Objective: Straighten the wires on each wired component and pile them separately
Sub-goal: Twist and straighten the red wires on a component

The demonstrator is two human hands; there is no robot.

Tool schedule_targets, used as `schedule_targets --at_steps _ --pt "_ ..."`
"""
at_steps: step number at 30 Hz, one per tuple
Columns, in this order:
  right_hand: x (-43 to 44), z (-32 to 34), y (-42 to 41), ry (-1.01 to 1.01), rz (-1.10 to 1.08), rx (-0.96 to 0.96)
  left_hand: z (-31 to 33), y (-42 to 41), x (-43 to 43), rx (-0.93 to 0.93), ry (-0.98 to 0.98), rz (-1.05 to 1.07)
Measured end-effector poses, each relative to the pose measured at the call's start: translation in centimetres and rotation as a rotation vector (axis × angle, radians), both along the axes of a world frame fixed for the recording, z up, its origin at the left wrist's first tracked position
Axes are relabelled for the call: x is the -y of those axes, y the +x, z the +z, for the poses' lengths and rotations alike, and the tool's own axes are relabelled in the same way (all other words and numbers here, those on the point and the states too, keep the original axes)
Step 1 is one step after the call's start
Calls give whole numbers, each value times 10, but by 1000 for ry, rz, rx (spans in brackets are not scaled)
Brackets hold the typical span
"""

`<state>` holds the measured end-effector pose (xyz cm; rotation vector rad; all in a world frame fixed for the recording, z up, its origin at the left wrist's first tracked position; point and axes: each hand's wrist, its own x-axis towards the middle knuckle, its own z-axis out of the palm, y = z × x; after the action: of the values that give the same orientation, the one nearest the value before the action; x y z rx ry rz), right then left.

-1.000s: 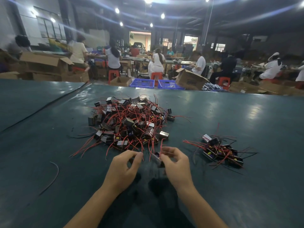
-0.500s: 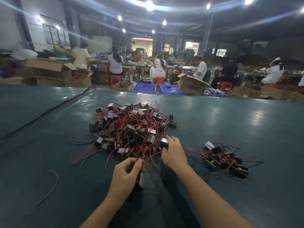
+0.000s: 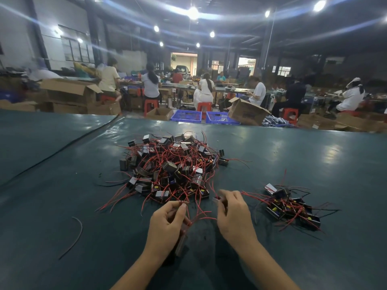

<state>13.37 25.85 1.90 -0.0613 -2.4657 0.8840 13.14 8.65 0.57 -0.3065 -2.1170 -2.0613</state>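
two hands on one tangle

both hands work over the near part of the dark green counter [image 3: 314, 160]. the left hand [image 3: 167, 222] pinches red wires [image 3: 202, 218], a dark component [image 3: 181, 243] hanging under it; the right hand [image 3: 234, 216] curls round a second piece [image 3: 217, 198] (blurred, hard to make out). the big tangled pile [image 3: 171, 166] lies just beyond the fingers, the small pile [image 3: 291, 208] to the right.

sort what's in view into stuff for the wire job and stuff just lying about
For the job: big pile, small pile, component in left hand, wires pinched by right hand.
Lying about: loose wire, boxes, blue crates.
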Motion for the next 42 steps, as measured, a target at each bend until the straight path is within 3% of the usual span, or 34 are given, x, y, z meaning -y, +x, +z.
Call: schedule_targets --at_steps 7,10,17,24,29,35,42 --pt "9 0 59 208 35 186 1 4 1 -102 -114 23" --pt "14 1 67 147 18 141 0 6 0 -146 -143 36" --pt "-7 -5 56 -214 17 -72 -1 7 -2 -177 -162 52" --pt "-13 -16 50 -249 160 -25 -1 10 -5 -74 -101 -1" --pt "-12 -17 49 -173 167 -98 6 11 -8 39 40 3" --pt "-10 -14 52 -144 192 -210 5 7 -9 42 65 5" --pt "-11 -17 54 -178 172 -82 2 3 -5 83 119 -18"
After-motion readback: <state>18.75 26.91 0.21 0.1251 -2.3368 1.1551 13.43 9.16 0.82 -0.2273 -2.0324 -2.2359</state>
